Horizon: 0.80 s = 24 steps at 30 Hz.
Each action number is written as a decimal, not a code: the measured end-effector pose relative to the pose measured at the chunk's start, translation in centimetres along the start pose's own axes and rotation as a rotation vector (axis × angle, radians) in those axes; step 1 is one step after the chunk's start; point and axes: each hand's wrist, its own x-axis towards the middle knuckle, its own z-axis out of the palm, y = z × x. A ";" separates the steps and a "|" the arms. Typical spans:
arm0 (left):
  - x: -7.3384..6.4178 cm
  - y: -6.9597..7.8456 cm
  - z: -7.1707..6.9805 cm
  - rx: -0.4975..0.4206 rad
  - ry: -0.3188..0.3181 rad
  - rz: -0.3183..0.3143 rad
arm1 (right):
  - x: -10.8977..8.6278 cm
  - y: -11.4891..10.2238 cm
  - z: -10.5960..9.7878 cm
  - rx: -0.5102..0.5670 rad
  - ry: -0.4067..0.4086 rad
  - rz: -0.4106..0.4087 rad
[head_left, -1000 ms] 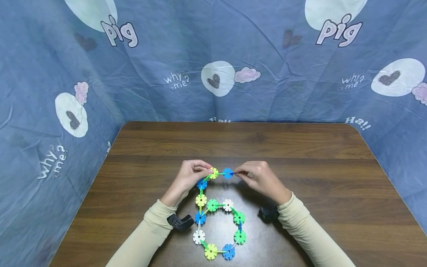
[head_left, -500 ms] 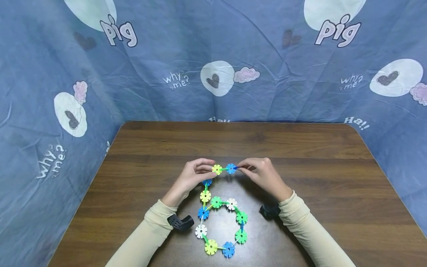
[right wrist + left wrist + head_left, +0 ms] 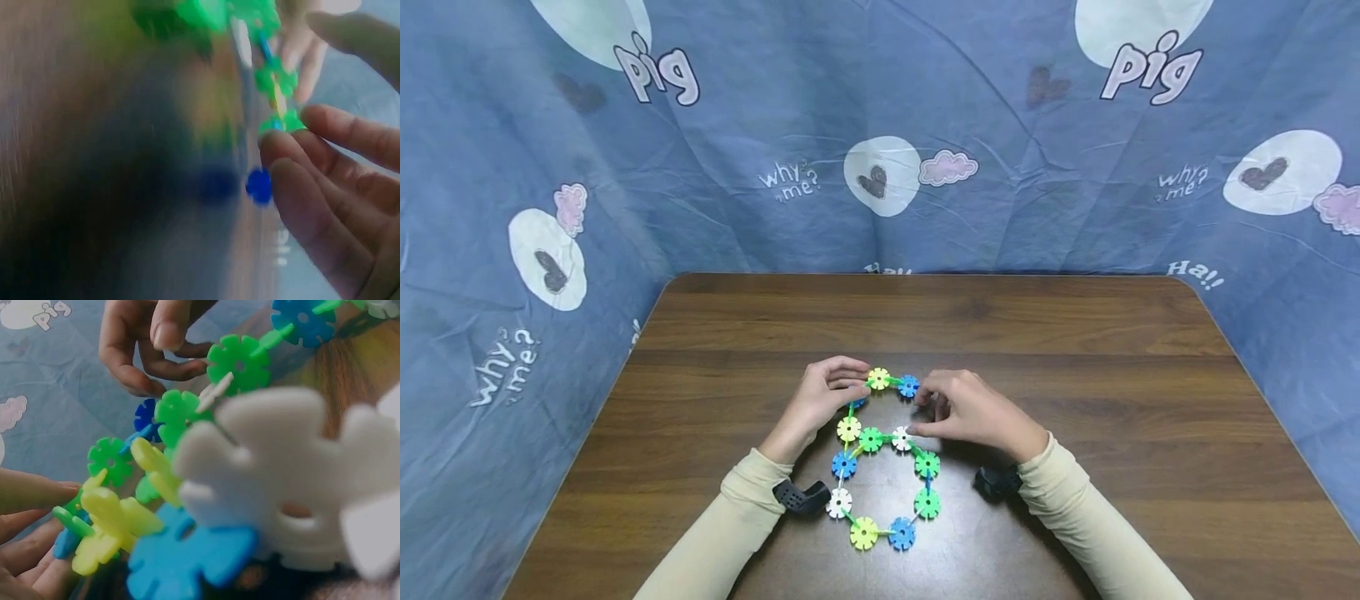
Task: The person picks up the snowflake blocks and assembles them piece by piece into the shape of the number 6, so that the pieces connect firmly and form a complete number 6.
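Observation:
A chain of plastic snowflake discs in yellow, green, blue and white lies on the table, its lower part closed into a ring with a green disc [image 3: 927, 503] on its right side. From the ring an arm runs up and bends right past a yellow disc [image 3: 879, 379] to a blue disc [image 3: 907, 386]. My left hand [image 3: 820, 400] pinches the arm near its bend, covering part of a blue disc there. My right hand [image 3: 973, 408] is loosely bent, thumb and fingers apart, beside the arm's end and close to a white disc [image 3: 901, 439]. A dark blue disc [image 3: 259, 186] shows by its fingertips.
The brown wooden table [image 3: 1075, 333] has its back edge against a blue printed cloth [image 3: 737, 217]. Black wrist cameras [image 3: 801, 497] sit at both wrists, low over the table.
The right hand has let go of the disc at the arm's end and spread its fingers lower down. The ring has shifted up the table. The left hand keeps hold of the chain.

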 end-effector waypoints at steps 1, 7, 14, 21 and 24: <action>0.0 0.0 0.0 0.001 0.012 0.001 | 0.0 -0.3 0.2 -0.004 -0.032 -0.003; 0.2 -0.1 0.0 -0.005 0.055 0.007 | 0.3 -1.1 1.5 -0.016 -0.140 -0.001; 0.3 0.0 -0.4 0.017 0.041 0.010 | 0.2 0.2 1.6 -0.047 -0.094 0.047; 0.1 0.4 -0.6 0.078 0.005 -0.025 | 0.1 1.5 0.6 -0.045 -0.036 0.104; 0.1 0.4 -0.4 0.095 -0.038 -0.033 | 0.1 2.0 0.4 -0.046 -0.004 0.133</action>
